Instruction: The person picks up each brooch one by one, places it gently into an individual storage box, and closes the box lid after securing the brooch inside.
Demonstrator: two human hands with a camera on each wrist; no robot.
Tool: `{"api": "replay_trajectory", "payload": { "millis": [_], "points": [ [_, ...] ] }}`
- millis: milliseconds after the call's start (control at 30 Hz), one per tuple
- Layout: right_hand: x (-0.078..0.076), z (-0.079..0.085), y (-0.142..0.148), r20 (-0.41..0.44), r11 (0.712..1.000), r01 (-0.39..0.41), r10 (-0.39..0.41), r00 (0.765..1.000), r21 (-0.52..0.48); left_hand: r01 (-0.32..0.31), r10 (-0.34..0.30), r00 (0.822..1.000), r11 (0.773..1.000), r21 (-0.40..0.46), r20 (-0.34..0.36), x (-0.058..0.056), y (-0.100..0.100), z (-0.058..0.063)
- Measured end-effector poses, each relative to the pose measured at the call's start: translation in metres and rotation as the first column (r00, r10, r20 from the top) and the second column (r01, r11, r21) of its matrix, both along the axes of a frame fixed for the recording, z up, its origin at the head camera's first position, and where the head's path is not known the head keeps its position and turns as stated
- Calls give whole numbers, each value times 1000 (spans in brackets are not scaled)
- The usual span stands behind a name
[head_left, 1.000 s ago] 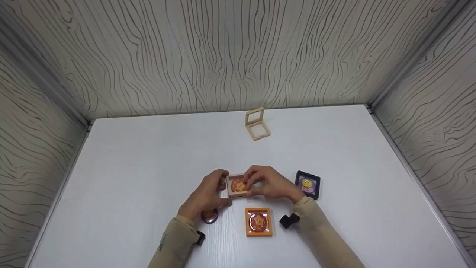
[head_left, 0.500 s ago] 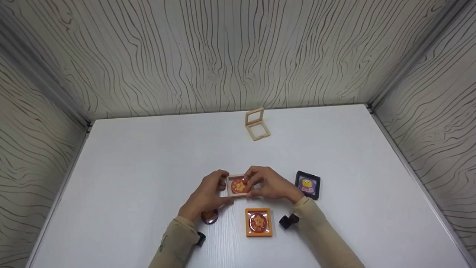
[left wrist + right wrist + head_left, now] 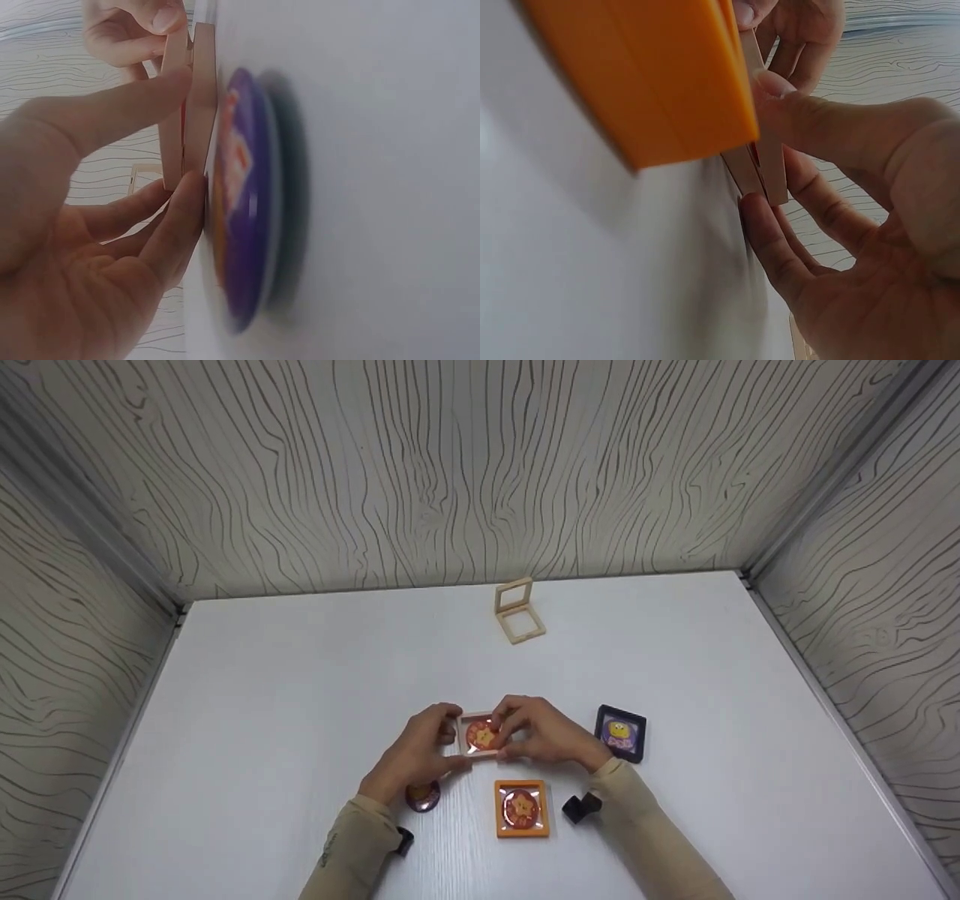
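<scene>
A small pale wooden display frame point(image 3: 461, 739) with a red star badge point(image 3: 480, 735) behind its window lies between both hands. My left hand point(image 3: 417, 746) grips its left end, thumb on the near side and fingers on the far side. My right hand point(image 3: 551, 731) pinches the right end, covering part of it. In the left wrist view the frame's two halves point(image 3: 201, 97) lie almost together, with a thin gap and a sliver of red between. The right wrist view shows a narrow wedge between the halves point(image 3: 775, 176). Beside my left wrist lies a purple-rimmed badge point(image 3: 424, 799).
An orange frame point(image 3: 523, 833) with a red star badge lies nearer my body. A dark frame point(image 3: 602, 720) with a yellow-figure badge is by my right wrist. Toward the table's back stands an opened wooden frame point(image 3: 529, 637). Patterned walls point(image 3: 450, 472) enclose the table point(image 3: 300, 660).
My left thumb has slid slightly right along the pale frame's near side. Its window now catches glare over the badge, and its near edge looks thinner. The other things stay put.
</scene>
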State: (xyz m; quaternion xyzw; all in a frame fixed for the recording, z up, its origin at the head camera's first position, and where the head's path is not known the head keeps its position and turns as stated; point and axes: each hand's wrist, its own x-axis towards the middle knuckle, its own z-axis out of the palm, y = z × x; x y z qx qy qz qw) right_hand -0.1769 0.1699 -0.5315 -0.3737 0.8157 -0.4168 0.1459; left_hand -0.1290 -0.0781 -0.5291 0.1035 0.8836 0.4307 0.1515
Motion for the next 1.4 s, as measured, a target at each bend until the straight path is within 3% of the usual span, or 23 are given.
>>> {"api": "replay_trajectory", "payload": {
  "millis": [133,400,700,867,1000,1167,1300,1400],
  "points": [
    [1,0,-2,-17,1000,7,-7,1000,19,-13,13,1000,1000,8,20,0,0,-1],
    [4,3,-5,-11,997,42,-41,999,68,-30,30,1000,999,12,-3,2,2,-3],
    [9,11,-6,-81,982,79,-66,995,170,-26,25,1000,1000,-6,-17,3,4,1],
    [10,15,-3,-99,971,109,-89,991,215,-14,12,1000,994,-111,-26,9,2,7],
    [6,20,1,-125,975,86,-61,990,205,28,-44,997,971,-236,-63,22,-4,16],
    [-20,36,16,-148,976,136,-111,983,171,64,-109,986,947,-314,-126,42,-14,22],
    [-58,47,30,-98,958,224,-209,973,179,74,-140,976,934,-349,-168,53,-19,23],
    [-88,47,39,-54,932,310,-305,951,190,64,-151,967,923,-381,-205,58,-19,20]
  ]
}}
